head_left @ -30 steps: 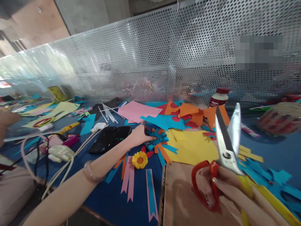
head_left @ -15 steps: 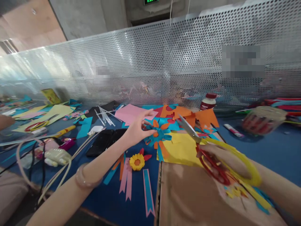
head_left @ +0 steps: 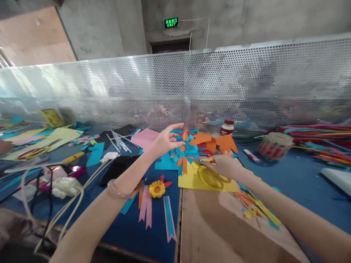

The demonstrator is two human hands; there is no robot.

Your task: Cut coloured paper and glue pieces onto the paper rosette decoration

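My left hand (head_left: 163,141) pinches the edge of a blue and orange paper flower (head_left: 193,150), holding it up over the papers. Two tails, one orange and one blue, hang from the flower. To its right, my right hand (head_left: 226,166) is closed on scissors (head_left: 212,178) near their pivot, low over a yellow sheet (head_left: 189,179). The yellow handle loop points toward me; the blades show only in part beside the flower. Nearer me lies a yellow paper flower (head_left: 157,189), with pink paper tails (head_left: 145,206) below it and a pink-edged blue strip (head_left: 169,219) to the right.
A brown board (head_left: 203,226) covers the front right, with paper scraps (head_left: 251,210) on it. Behind stand a red-capped bottle (head_left: 227,128) and a perforated metal screen (head_left: 153,84). A glue stick (head_left: 251,156) and a round container (head_left: 275,146) lie right; cables (head_left: 82,186) lie left.
My right hand has carried the scissors left and down to the yellow sheet, shifting its hold from the handles toward the pivot. The flower stays in my left hand. The view has tilted up.
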